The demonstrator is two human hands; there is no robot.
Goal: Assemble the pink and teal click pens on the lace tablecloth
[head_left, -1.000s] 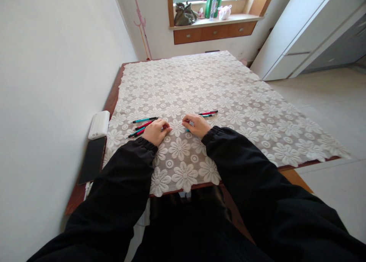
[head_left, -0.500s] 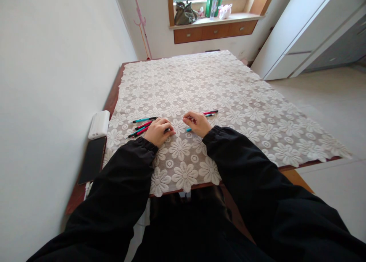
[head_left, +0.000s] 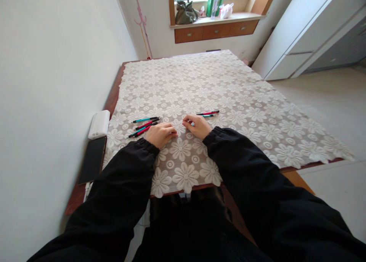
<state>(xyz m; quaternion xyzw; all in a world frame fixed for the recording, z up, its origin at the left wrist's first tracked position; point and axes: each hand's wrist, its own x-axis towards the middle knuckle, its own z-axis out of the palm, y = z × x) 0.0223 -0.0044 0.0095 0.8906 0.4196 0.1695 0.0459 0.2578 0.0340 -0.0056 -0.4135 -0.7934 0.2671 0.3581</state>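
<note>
Head view, taking twelve o'clock as straight ahead and my hands as the centre of the dial: I lean over a bench (head_left: pixel 114 91) spread with a flowered lace cloth (head_left: pixel 187 79). At nine o'clock, just beside my left hand (head_left: pixel 161 134), lies a loose cluster of pens (head_left: pixel 143 127), at least four, teal and pink with black parts, pointing roughly sideways. At two o'clock, close behind my right hand (head_left: pixel 196 126), rest a pink pen (head_left: pixel 210 113) and a teal pen (head_left: pixel 208 116), side by side. A bit of teal (head_left: pixel 193 124) also shows within the curl of my right fingers; I cannot tell whether I grasp it or it lies beneath.

Between my hands runs a thin pale strand (head_left: pixel 177 121), too fine to identify. My right thumb and fingertips come together at its end; my left fingers bend downward near the other, and their grip is hidden, so I cannot say that either hand is clenched on it.

As far as I can judge, I am partway through: pens lie in two groups at either side, while whatever is between my fingers is not yet put down. At nine o'clock, by the wall, sits a white device (head_left: pixel 99 124), with a dark flat slab (head_left: pixel 92 161) at eight.
</note>
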